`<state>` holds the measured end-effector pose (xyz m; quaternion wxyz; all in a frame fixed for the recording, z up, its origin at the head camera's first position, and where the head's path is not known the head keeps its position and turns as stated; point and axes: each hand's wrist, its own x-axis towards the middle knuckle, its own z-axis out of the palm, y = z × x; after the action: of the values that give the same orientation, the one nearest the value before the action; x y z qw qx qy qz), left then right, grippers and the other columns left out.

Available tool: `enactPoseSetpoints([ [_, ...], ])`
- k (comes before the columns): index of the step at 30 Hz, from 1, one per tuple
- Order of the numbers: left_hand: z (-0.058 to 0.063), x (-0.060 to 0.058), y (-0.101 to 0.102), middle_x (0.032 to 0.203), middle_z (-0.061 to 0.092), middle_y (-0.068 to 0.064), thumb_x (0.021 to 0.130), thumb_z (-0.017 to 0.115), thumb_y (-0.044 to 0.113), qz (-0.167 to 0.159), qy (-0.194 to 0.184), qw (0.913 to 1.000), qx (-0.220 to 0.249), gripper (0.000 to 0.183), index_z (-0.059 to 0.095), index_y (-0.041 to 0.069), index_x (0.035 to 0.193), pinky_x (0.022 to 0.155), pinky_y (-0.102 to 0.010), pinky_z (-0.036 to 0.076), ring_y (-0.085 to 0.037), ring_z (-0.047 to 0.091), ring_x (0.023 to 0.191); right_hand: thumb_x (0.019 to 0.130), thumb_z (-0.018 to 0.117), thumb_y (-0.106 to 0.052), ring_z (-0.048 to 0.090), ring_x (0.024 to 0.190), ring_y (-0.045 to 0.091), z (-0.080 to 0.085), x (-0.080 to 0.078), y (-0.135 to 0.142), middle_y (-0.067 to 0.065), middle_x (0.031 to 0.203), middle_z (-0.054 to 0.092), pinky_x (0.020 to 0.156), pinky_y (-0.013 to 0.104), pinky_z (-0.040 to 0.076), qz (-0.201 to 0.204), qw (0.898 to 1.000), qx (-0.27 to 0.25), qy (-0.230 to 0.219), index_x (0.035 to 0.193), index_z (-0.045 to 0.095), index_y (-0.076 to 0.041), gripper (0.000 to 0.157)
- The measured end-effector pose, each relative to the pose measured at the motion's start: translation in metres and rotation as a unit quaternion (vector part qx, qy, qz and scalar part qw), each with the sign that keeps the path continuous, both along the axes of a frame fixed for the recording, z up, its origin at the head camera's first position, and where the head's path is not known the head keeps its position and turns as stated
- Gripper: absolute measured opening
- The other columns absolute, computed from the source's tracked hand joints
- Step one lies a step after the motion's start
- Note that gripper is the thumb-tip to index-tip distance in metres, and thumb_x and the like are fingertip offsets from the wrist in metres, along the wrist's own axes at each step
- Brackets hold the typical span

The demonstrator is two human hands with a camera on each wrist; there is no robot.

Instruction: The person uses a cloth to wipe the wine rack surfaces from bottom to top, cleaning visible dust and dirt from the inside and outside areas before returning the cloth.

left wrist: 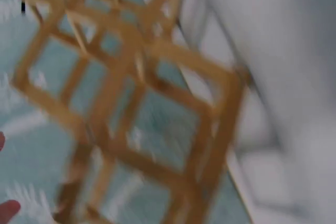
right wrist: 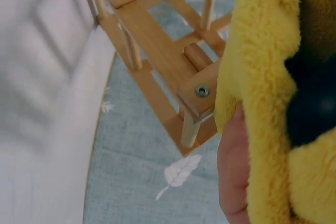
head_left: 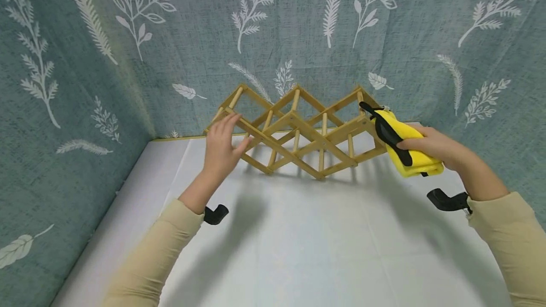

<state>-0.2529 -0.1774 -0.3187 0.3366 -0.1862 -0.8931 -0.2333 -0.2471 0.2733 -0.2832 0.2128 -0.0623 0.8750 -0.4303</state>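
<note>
An expandable wooden lattice rack (head_left: pixel 323 143) with round dowels stands at the back of the white surface. My right hand (head_left: pixel 437 148) grips a folded, fuzzy yellow cloth item (head_left: pixel 411 165) with black parts, at the rack's right end. In the right wrist view, the yellow item (right wrist: pixel 268 103) hides most of that hand (right wrist: pixel 233 171), and the rack's bolted corner (right wrist: pixel 197 90) shows beside it. My left hand (head_left: pixel 222 148) is by the rack's left end, its fingers extended and thumb apart, holding nothing. The left wrist view shows the rack (left wrist: pixel 131 93) blurred, with fingertips (left wrist: pixel 8 211) at the left edge.
A white tabletop (head_left: pixel 315 240) spreads in front of the rack. Teal fabric (head_left: pixel 204 37) with white leaf prints hangs behind and at the sides. Black wrist mounts (head_left: pixel 445 199) stick out from both sleeves.
</note>
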Motion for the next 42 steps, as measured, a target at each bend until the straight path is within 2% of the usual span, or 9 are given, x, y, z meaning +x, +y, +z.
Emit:
enactPoseSetpoints([
  [3,-0.003,0.004,0.023,0.136,0.042,-0.019,0.083,0.069,0.024,-0.024,-0.039,0.9988,-0.021,0.065,0.039,0.002,0.136,0.103,-0.053,0.027,-0.039,0.038,0.122,0.094,0.048,-0.028,0.063,0.069,0.025,0.0,0.01,-0.004,0.009,0.086,0.059,0.061,0.039,0.052,0.025,0.999,-0.018,-0.023,0.143,0.016,-0.009,0.062],
  [7,-0.008,0.0,0.044,0.141,0.035,-0.02,0.083,0.068,0.031,-0.041,-0.057,0.9962,-0.052,0.073,0.031,0.005,0.141,0.104,-0.055,0.026,-0.041,0.032,0.127,0.093,0.049,-0.026,0.064,0.069,0.026,-0.002,0.021,-0.012,0.01,0.087,0.06,0.061,0.039,0.053,0.053,0.998,-0.03,-0.034,0.142,0.019,-0.006,0.06],
  [14,-0.008,-0.02,0.055,0.144,0.033,-0.015,0.086,0.061,0.038,-0.01,-0.102,0.9924,-0.068,0.074,0.026,0.009,0.144,0.103,-0.055,0.027,-0.041,0.03,0.129,0.093,0.052,-0.027,0.062,0.07,0.024,-0.014,0.034,-0.03,0.015,0.094,0.058,0.06,0.037,0.052,0.035,0.999,-0.016,0.039,0.144,0.022,-0.009,0.062],
  [18,-0.01,-0.023,0.056,0.147,0.028,-0.014,0.088,0.056,0.043,-0.006,-0.147,0.9859,-0.08,0.079,0.016,0.01,0.148,0.103,-0.055,0.027,-0.038,0.032,0.13,0.092,0.054,-0.032,0.061,0.073,0.021,-0.022,0.041,-0.038,0.017,0.102,0.058,0.061,0.036,0.051,0.009,0.997,-0.003,0.073,0.147,0.019,-0.012,0.068],
  [22,-0.011,-0.02,0.057,0.149,0.024,-0.016,0.089,0.054,0.046,-0.021,-0.158,0.9857,-0.055,0.081,0.011,0.011,0.148,0.105,-0.055,0.024,-0.036,0.029,0.133,0.092,0.054,-0.029,0.062,0.071,0.023,-0.023,0.047,-0.041,0.016,0.097,0.059,0.06,0.037,0.052,0.02,0.998,-0.029,0.058,0.141,0.03,-0.008,0.059],
  [27,-0.008,-0.016,0.057,0.149,0.024,-0.014,0.089,0.052,0.049,-0.037,-0.173,0.9842,-0.008,0.08,0.014,0.01,0.148,0.107,-0.053,0.021,-0.034,0.026,0.134,0.092,0.054,-0.023,0.063,0.066,0.027,-0.02,0.06,-0.05,0.015,0.087,0.059,0.059,0.039,0.053,0.089,0.993,-0.08,0.004,0.123,0.04,0.0,0.041],
  [35,-0.008,-0.013,0.054,0.141,0.038,-0.011,0.087,0.056,0.049,-0.038,-0.214,0.9741,0.061,0.079,0.016,0.016,0.147,0.103,-0.054,0.027,-0.032,0.035,0.129,0.091,0.055,-0.021,0.063,0.062,0.028,-0.016,0.084,-0.077,0.016,0.082,0.059,0.056,0.037,0.053,0.167,0.982,-0.086,-0.03,0.122,0.042,0.003,0.042],
  [39,-0.009,-0.012,0.051,0.142,0.037,-0.012,0.087,0.057,0.043,-0.048,-0.234,0.9669,0.091,0.076,0.016,0.02,0.147,0.1,-0.054,0.032,-0.033,0.037,0.128,0.089,0.057,-0.019,0.063,0.064,0.028,-0.006,0.091,-0.08,0.016,0.089,0.059,0.055,0.038,0.053,0.158,0.984,-0.081,0.007,0.137,0.037,-0.004,0.054],
  [42,-0.01,-0.01,0.047,0.144,0.036,-0.012,0.087,0.057,0.041,-0.061,-0.253,0.9592,0.111,0.075,0.016,0.025,0.147,0.082,-0.048,0.046,-0.032,0.058,0.097,0.088,0.058,-0.013,0.063,0.063,0.025,0.004,0.091,-0.071,0.012,0.089,0.061,0.053,0.037,0.053,0.114,0.986,-0.101,0.072,0.139,0.039,-0.018,0.054],
])
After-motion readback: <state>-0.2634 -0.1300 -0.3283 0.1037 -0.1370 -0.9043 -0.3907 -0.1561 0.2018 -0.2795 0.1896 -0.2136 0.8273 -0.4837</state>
